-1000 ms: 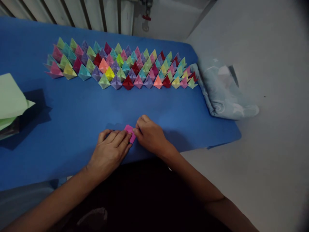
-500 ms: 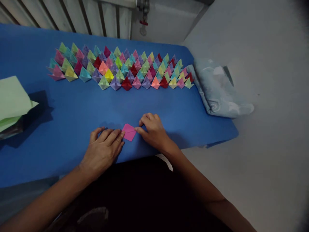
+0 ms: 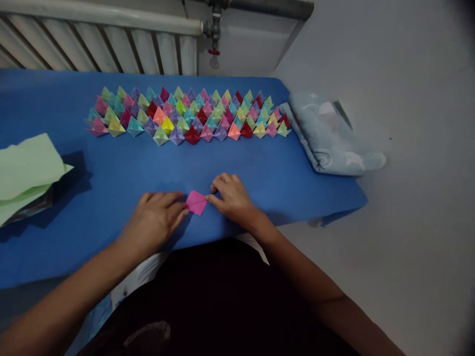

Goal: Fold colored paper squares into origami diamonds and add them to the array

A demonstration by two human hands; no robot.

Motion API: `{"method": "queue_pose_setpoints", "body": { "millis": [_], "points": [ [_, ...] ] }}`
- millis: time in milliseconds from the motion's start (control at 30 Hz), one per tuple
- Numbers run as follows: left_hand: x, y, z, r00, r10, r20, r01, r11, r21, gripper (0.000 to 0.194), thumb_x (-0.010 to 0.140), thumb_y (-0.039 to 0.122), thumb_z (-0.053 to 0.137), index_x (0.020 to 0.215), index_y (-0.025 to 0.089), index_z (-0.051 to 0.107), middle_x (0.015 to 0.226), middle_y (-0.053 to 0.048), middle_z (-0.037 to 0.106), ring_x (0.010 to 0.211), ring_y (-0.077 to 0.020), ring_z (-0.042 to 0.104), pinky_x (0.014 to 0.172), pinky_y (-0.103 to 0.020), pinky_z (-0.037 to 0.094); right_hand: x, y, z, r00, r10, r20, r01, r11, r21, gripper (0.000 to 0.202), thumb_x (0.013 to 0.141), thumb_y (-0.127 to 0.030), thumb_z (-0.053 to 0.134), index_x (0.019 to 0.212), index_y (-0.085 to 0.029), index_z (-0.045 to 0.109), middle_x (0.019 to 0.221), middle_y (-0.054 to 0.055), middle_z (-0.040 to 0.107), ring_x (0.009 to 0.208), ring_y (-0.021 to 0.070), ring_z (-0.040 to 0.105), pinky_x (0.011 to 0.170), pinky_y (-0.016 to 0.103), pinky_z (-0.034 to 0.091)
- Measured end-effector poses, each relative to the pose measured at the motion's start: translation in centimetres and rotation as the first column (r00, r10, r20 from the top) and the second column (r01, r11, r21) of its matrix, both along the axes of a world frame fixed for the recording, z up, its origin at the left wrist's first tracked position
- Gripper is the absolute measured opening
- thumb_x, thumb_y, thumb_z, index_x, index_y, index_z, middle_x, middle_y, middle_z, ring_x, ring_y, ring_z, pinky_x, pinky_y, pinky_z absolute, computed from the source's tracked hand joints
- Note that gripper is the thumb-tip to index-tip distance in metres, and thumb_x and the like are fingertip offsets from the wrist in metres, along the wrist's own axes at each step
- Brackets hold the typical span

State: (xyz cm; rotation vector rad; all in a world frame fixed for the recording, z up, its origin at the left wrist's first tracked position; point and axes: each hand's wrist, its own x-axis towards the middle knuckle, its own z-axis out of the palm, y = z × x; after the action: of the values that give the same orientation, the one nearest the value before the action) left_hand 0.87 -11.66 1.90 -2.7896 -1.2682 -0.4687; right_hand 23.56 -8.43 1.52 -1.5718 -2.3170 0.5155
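A small folded piece of pink origami paper (image 3: 196,202), with a crease line across its middle, lies between my two hands near the table's front edge. My right hand (image 3: 232,198) pinches its right corner between thumb and curled fingers. At the left corner, my left hand (image 3: 158,217) has its thumb and fingertips closed on the edge; these fingers are slightly blurred. Beyond them stand rows of small folded paper pieces (image 3: 193,135) in many colours, pointed tips up.
The blue-covered table (image 3: 245,168) meets a radiator (image 3: 111,47) at the back. A stack of pale green paper (image 3: 29,165) sits on something dark at the left. Folded grey-blue cloth (image 3: 330,138) lies at the right end, against the wall.
The view has tilted up slightly, showing more of the radiator. My left hand's fingers have shifted and risen a little at the paper's left corner; my right hand keeps its pinch.
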Motion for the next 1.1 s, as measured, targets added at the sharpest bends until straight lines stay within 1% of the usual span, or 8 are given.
{"method": "queue_pose_setpoints", "body": {
  "millis": [133,300,467,667,767,833,933,1100],
  "points": [
    [1.9,4.7,0.9,0.999,-0.054,-0.005,0.052,0.977,-0.209,0.023,0.094,0.024,0.052,0.107,0.020,0.071,0.109,-0.009,0.072,0.095,-0.0243,0.065,0.081,-0.037,0.047,-0.1,0.0,0.3,0.999,-0.004,0.032,0.005,1.000,-0.012,0.017,0.093,-0.032,0.062,0.092,-0.016,0.066,0.103,0.009,0.065,0.095,0.0212,0.053,0.089,0.034,0.036],
    [3.7,8.7,1.0,0.985,-0.170,-0.032,0.131,0.854,-0.503,0.014,0.078,0.020,0.062,0.088,0.023,0.071,0.083,-0.001,0.071,0.075,-0.0170,0.064,0.067,-0.026,0.044,0.0,0.0,-0.3,1.000,-0.009,-0.005,0.009,1.000,0.010,0.015,0.092,-0.032,0.064,0.090,-0.017,0.066,0.098,0.007,0.065,0.093,0.0204,0.053,0.089,0.034,0.036],
    [5.1,8.9,3.1,0.969,-0.083,-0.232,-0.100,0.730,-0.676,0.020,0.076,0.026,0.063,0.094,0.022,0.069,0.077,0.001,0.070,0.065,-0.0141,0.060,0.056,-0.023,0.036,0.5,0.0,-1.5,0.989,-0.063,-0.134,0.070,0.997,0.046,0.012,0.088,-0.029,0.067,0.084,-0.019,0.062,0.092,0.005,0.064,0.090,0.0199,0.054,0.086,0.034,0.037],
    [5.6,8.5,4.1,0.919,-0.061,-0.389,-0.242,0.692,-0.680,0.012,0.072,0.023,0.060,0.079,0.021,0.069,0.067,0.001,0.064,0.060,-0.0141,0.053,0.055,-0.026,0.031,0.8,0.1,-2.3,0.962,-0.077,-0.263,0.100,0.992,0.075,0.012,0.087,-0.024,0.064,0.078,-0.021,0.057,0.091,0.003,0.066,0.091,0.0190,0.057,0.088,0.035,0.036],
    [4.3,8.5,3.9,0.974,0.038,-0.223,-0.200,0.604,-0.772,0.003,0.067,0.023,0.063,0.067,0.021,0.065,0.058,0.004,0.058,0.057,-0.0127,0.049,0.055,-0.025,0.031,0.9,0.0,-2.3,0.934,-0.111,-0.340,0.137,0.989,0.051,0.011,0.085,-0.023,0.066,0.076,-0.021,0.058,0.091,0.003,0.066,0.092,0.0188,0.057,0.090,0.036,0.038],
    [3.1,8.2,3.8,0.976,0.219,0.013,-0.095,0.476,-0.874,0.009,0.064,0.027,0.068,0.065,0.020,0.063,0.058,0.005,0.058,0.058,-0.0124,0.051,0.057,-0.024,0.036,0.9,-0.3,-1.9,0.871,-0.166,-0.462,0.181,0.983,-0.012,0.010,0.084,-0.026,0.065,0.078,-0.021,0.059,0.090,0.003,0.066,0.090,0.0182,0.058,0.087,0.035,0.040],
    [1.9,7.2,3.6,0.770,0.566,0.295,0.105,0.343,-0.933,0.021,0.058,0.034,0.078,0.064,0.019,0.064,0.061,0.002,0.063,0.061,-0.0135,0.058,0.061,-0.026,0.046,0.7,-1.1,-1.0,0.671,-0.290,-0.682,0.168,0.956,-0.241,0.017,0.086,-0.038,0.063,0.086,-0.022,0.062,0.086,0.001,0.065,0.082,0.0162,0.058,0.079,0.032,0.045],
    [2.3,4.8,3.0,0.435,0.791,0.429,0.244,0.355,-0.902,0.032,0.047,0.033,0.088,0.060,0.017,0.064,0.059,0.003,0.062,0.055,-0.0104,0.057,0.058,-0.025,0.049,-1.2,-2.0,0.5,0.504,-0.388,-0.772,-0.087,0.866,-0.492,0.029,0.074,-0.044,0.073,0.089,-0.021,0.065,0.085,0.000,0.067,0.083,0.0152,0.061,0.080,0.031,0.048]
  ]
}}
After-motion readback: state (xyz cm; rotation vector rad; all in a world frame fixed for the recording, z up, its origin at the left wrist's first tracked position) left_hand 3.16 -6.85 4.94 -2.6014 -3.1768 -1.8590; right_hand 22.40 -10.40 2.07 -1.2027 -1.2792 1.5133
